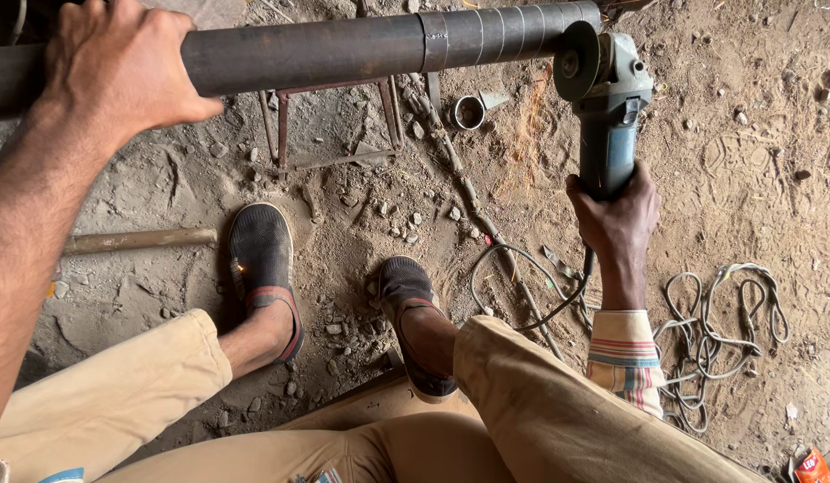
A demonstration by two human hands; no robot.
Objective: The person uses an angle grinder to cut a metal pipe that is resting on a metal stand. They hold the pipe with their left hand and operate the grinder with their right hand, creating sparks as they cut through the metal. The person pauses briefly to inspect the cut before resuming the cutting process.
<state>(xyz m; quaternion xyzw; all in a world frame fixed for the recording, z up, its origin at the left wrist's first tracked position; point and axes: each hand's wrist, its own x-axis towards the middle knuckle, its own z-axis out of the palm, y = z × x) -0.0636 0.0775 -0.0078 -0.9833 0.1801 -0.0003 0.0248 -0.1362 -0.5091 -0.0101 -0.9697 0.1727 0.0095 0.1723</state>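
We look down at our own two hands working over a dirt floor [746, 161]. Our left hand [111, 63] is closed over the top of a long dark steel pipe [326, 49] that runs across the upper part of the view, raised above the ground. Our right hand [616, 215] is clamped around the blue body of an angle grinder [607, 107], whose disc [576, 61] touches the pipe near its right end. A faint spray of orange sparks [527, 134] falls below the contact point, so we judge the grinding to be under way. How deep the disc has gone we cannot tell. The pipe shows pale ring marks near the disc; their nature is unclear.

Below, our feet in dark slip-on shoes [263, 259] rest on rubble. A small metal stand [334, 125] sits under the pipe. The grinder's cable [513, 286] and a coil of pale cord [719, 313] lie on the ground. The pipe's left end is cut off by the frame.
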